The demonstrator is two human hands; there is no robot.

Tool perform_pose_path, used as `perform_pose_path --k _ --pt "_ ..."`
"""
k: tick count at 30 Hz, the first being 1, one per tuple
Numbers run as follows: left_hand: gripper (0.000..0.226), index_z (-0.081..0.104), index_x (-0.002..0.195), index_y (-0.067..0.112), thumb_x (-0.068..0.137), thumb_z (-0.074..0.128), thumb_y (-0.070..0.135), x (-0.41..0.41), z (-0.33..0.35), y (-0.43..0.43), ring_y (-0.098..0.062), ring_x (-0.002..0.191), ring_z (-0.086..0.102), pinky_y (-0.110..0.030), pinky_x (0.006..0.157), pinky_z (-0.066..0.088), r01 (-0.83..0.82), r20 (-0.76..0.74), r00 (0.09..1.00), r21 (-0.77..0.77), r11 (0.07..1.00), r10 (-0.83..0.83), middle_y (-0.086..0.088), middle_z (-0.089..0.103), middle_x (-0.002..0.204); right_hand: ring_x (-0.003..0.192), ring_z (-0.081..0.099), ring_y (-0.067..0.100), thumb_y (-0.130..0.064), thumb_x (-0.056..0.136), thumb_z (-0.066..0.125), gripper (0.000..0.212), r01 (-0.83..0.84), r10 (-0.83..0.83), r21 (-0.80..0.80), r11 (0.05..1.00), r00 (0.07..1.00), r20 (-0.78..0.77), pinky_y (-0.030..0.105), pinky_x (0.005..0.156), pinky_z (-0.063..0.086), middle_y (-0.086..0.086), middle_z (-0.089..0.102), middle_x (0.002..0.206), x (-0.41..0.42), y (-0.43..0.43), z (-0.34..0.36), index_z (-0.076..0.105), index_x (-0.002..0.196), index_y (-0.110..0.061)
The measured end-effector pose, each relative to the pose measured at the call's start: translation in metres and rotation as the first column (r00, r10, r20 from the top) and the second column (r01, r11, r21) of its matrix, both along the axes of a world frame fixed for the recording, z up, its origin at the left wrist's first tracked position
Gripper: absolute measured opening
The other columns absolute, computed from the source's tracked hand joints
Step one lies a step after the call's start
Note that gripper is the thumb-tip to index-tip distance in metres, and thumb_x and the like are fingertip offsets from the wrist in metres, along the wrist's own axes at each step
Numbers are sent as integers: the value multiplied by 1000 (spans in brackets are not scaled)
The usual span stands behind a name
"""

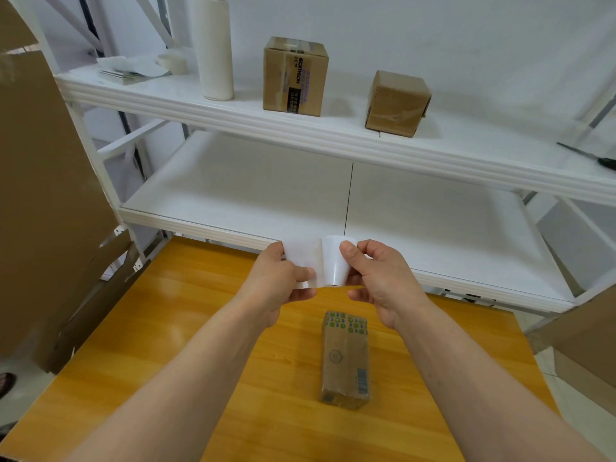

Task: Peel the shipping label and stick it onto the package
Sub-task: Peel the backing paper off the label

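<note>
Grip, left: the left hand [278, 276] pinches the left part of the shipping label [308, 261] between thumb and fingers, thumb lying across its lower front.
Grip, right: the right hand [380, 278] pinches the glossy curled part [333, 261] at the sheet's right side, thumb on the front, fingers folded behind.
Label position: held in the air between both hands, above the far part of the table [186, 328] and in front of the lower shelf's edge; it touches nothing but the fingers.
Label look: white and blank on the side shown, matte on the left; the right part is shinier and bends away in a curve. Which layer is sticker and which is backing cannot be told.
Package: the package [345, 358] lies flat on the table, nearer the person than the hands and slightly right, well apart from the label. It is a long brown parcel with a green and blue pattern at its far end and a small barcode near the close end.
In the way: both forearms reach over the table; the right one passes just beside the package without covering it.
Surroundings: a white shelf unit [333, 141] stands behind the table. On its upper shelf stand a white cylinder [215, 48], a taped printed carton [295, 76] and a smaller taped carton [396, 103]; a dark tool [593, 156] lies at the far right.
Left edge: large cardboard sheets [43, 195] lean beside the table.
</note>
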State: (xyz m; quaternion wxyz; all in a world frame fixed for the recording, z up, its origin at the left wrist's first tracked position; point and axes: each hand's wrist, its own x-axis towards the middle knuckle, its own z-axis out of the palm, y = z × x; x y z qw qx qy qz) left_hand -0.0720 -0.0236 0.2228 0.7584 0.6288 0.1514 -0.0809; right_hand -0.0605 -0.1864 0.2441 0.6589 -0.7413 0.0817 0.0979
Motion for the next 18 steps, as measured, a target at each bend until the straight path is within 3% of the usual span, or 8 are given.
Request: perform_pose_path --k 10,14,18 --pt "44 55 123 13 85 65 -7 1 -4 1 -27 102 63 -38 78 61 -25 7 1000 1 1000 25 -8 63 114 61 58 15 -36 92 67 19 -12 13 -19 1000 1000 18 23 47 47 4 66 85 1 0 -2 65 94 -17" --pt "43 55 122 14 85 64 -7 0 -5 2 -27 101 63 -39 78 61 -19 9 1000 17 1000 19 -7 62 114 63 58 16 -36 92 68 19 -9 9 -23 1000 1000 22 23 47 48 4 65 85 1 0 -2 65 93 -18" --pt "43 57 121 13 84 63 -9 -1 -5 1 -28 99 64 -33 67 60 -18 3 1000 -4 1000 18 -9 64 112 63 59 15 -35 92 67 18 -10 11 -25 1000 999 30 23 49 49 3 67 84 -1 0 -1 65 92 -17"
